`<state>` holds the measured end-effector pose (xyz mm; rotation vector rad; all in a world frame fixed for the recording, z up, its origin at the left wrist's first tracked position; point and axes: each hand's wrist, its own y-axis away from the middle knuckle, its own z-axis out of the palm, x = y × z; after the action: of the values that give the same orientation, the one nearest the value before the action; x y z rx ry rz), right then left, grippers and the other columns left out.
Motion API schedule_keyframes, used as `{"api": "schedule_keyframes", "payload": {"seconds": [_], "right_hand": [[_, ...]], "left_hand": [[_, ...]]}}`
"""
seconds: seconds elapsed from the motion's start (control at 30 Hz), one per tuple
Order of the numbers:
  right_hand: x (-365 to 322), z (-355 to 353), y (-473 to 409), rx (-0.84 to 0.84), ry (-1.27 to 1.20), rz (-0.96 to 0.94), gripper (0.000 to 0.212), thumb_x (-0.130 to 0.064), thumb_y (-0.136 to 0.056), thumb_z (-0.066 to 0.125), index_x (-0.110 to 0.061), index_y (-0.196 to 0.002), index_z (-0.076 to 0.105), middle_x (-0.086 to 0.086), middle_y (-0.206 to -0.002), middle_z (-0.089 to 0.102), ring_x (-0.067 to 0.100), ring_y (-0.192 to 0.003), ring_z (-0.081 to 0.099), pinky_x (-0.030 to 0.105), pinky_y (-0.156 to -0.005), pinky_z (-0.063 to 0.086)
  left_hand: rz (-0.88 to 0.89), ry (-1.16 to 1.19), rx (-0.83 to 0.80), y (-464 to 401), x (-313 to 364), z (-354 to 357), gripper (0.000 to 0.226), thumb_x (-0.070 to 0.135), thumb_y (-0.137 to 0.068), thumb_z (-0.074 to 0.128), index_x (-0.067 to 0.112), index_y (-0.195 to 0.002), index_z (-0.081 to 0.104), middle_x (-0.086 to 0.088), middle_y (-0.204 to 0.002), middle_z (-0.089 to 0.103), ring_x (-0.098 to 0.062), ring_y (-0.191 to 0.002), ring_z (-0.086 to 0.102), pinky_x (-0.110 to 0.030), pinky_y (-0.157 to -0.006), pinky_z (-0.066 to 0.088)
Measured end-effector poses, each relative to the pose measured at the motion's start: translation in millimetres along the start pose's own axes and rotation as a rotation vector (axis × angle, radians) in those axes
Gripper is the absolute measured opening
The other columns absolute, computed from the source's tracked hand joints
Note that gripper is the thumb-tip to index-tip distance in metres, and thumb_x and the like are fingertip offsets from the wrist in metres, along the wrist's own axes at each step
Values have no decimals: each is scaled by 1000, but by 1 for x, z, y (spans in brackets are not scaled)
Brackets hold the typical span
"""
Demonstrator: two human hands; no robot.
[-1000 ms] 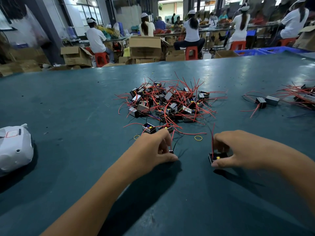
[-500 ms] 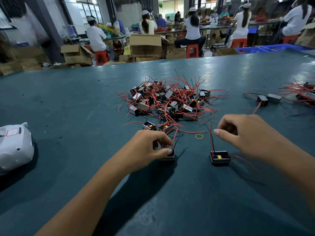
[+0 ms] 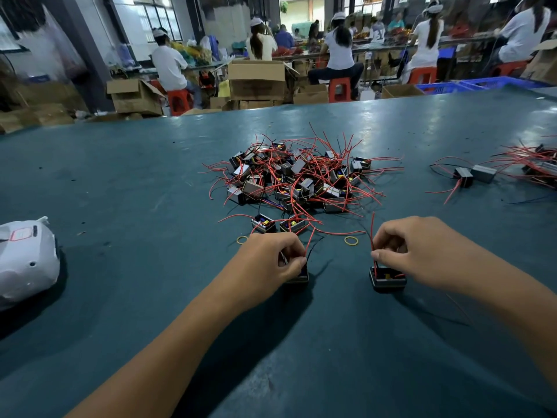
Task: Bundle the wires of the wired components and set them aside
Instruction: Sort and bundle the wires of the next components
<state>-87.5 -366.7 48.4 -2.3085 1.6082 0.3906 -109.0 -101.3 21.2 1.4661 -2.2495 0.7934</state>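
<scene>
A pile of small black box components with red wires point(image 3: 297, 179) lies in the middle of the green table point(image 3: 135, 182). My left hand point(image 3: 268, 263) pinches the red and black wires of one component point(image 3: 300, 277) that sits mostly hidden under its fingers. My right hand point(image 3: 413, 251) pinches the upright red wire of a second black component point(image 3: 387, 277) standing on the table just below its thumb. Two yellow rubber bands lie loose, one point(image 3: 351, 240) between my hands and one point(image 3: 241, 239) left of my left hand.
A white plastic bag point(image 3: 25, 260) lies at the left edge. More wired components point(image 3: 473, 175) lie spread at the far right. Behind the table are cardboard boxes point(image 3: 256, 79), red stools and several seated workers.
My right hand came down from above the table and took hold of the red wire at the right component. My left hand stayed on its component, shifting its pinch up onto the wires.
</scene>
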Motion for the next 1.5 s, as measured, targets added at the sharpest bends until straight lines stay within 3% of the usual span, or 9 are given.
{"api": "schedule_keyframes", "payload": {"seconds": [0.17,0.3,0.47,0.6,0.73,0.97,1.2,1.37,1.5], "right_hand": [[2,4,-2,-8,-19,19,19,-26,-85,70,-34,-72,59,-13,-68,65,-4,-67,57,12,-57,39],[2,2,-3,-28,-61,46,15,-22,-84,68,-30,-74,61,-12,-68,65,-3,-64,57,12,-55,41],[5,6,-3,-27,-118,76,12,-19,-82,68,-26,-80,59,-9,-66,65,-1,-57,57,15,-54,43],[6,10,-2,0,-163,49,21,-14,-81,67,-28,-85,52,-11,-63,65,-1,-57,55,15,-56,43],[4,7,-3,-42,-79,27,18,-17,-86,61,-32,-75,60,-10,-71,66,0,-67,58,20,-62,46],[3,4,-3,-55,-81,-4,22,-39,-95,59,-32,-74,61,-10,-65,59,-2,-60,52,15,-56,38],[-1,-3,3,-159,-219,-48,9,-25,-90,67,-30,-83,70,-14,-72,69,-1,-64,61,14,-61,46],[-2,-15,8,-351,-353,-56,31,-5,-92,59,-30,-88,77,-10,-84,75,6,-81,70,11,-70,48],[-1,-16,7,-395,-409,-62,48,2,-90,53,-39,-80,77,-6,-98,76,13,-93,70,25,-88,53]], "left_hand": [[0,54,-67,-1,-1,-4,16,15,-89,68,30,-82,65,14,-76,64,-7,-71,59,-12,-61,41],[-12,90,-116,-1,-2,-7,17,15,-90,62,31,-84,67,12,-78,65,-12,-71,60,-23,-62,48],[-4,68,-105,-1,-4,-6,12,21,-90,67,32,-85,66,16,-79,66,-6,-72,60,-12,-62,43],[-14,54,-93,-2,-6,-4,14,22,-91,69,34,-84,65,19,-79,66,-5,-72,60,-13,-62,44],[-13,63,-92,-2,-6,-5,13,22,-92,68,33,-85,65,20,-80,66,-5,-74,61,-13,-62,44],[-60,138,-79,-3,-6,-4,21,9,-97,54,27,-93,63,16,-79,69,-3,-69,61,-16,-64,46],[-45,161,-47,-2,-6,-5,10,23,-90,71,29,-93,64,8,-80,67,-12,-71,61,-20,-64,49],[-32,79,-4,-2,-6,-1,12,21,-89,73,28,-87,64,13,-73,65,-5,-60,52,-13,-57,41],[-43,87,39,-3,-4,2,12,15,-89,72,22,-88,63,9,-73,65,-4,-56,48,-12,-54,39]]}}
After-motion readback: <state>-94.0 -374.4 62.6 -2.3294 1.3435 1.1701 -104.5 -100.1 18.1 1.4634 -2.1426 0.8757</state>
